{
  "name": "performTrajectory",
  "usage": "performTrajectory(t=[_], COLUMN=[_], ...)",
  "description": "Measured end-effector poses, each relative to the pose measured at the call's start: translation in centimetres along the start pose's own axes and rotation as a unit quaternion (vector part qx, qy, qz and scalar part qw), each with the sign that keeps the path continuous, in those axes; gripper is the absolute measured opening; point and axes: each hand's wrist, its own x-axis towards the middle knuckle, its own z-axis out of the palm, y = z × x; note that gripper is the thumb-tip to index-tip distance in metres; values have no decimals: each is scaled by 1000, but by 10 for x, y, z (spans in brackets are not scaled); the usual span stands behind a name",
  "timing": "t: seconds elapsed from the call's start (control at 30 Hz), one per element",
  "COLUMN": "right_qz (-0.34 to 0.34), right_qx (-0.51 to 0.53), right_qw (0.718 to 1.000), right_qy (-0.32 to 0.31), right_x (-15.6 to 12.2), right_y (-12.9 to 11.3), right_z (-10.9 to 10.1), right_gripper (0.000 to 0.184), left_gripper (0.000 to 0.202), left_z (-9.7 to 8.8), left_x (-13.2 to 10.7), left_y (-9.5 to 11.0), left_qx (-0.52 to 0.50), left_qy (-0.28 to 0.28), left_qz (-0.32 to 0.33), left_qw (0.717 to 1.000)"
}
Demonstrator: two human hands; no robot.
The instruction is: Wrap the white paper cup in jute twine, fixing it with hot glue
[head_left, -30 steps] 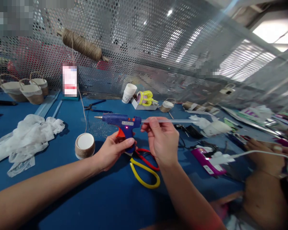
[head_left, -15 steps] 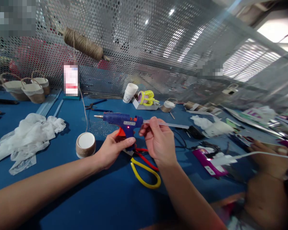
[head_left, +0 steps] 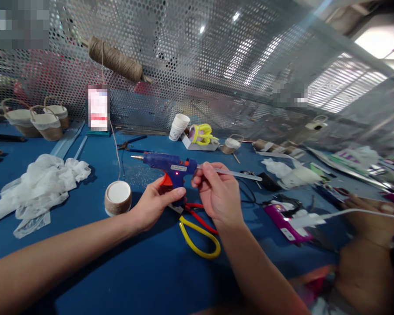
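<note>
My left hand is wrapped round the grip of a blue glue gun with an orange trigger and a lit red light. Its metal nozzle points left. At the gun's rear, my right hand pinches a translucent glue stick, whose front end meets the back of the gun. Below the hands lie scissors with a yellow and a red handle, their blades partly hidden. Left of my left hand stands a white cup partly wrapped in twine, with a strand running up to the twine spool.
White lace fabric and several twine-wrapped baskets are on the left. Pliers, stacked paper cups and a box with yellow-handled scissors stand at the back. A purple power strip and another person's arm are at right.
The view has shifted slightly. Both hands keep their hold on the glue gun and glue stick; the stick's rear end sits slightly lower.
</note>
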Motion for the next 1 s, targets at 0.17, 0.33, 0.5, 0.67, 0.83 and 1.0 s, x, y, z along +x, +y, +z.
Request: performTrajectory(t=[0.17,0.33,0.5,0.67,0.83,1.0], right_qz=[7,37,85,228,178,167], right_qx=[-3,-40,-192,-146,-122,-83], right_qw=[1000,998,967,934,967,978], right_qy=[13,-40,-147,-233,-138,-93], right_x=[0,-2,-5,-1,2,0], right_y=[0,3,6,13,14,7], right_z=[1,-1,-4,-2,5,5], right_gripper=[20,19,32,23,14,13], left_gripper=[20,24,27,31,31,30], left_z=[-1,-2,-3,-1,4,-9], left_x=[1,3,5,5,-17,-62], left_y=[-1,-1,-2,-10,0,57], left_qx=[-2,-5,-28,-22,133,543], left_qy=[-3,-1,41,23,47,-107], left_qz=[9,13,-2,-36,-104,22], left_qw=[1000,1000,999,999,984,832])
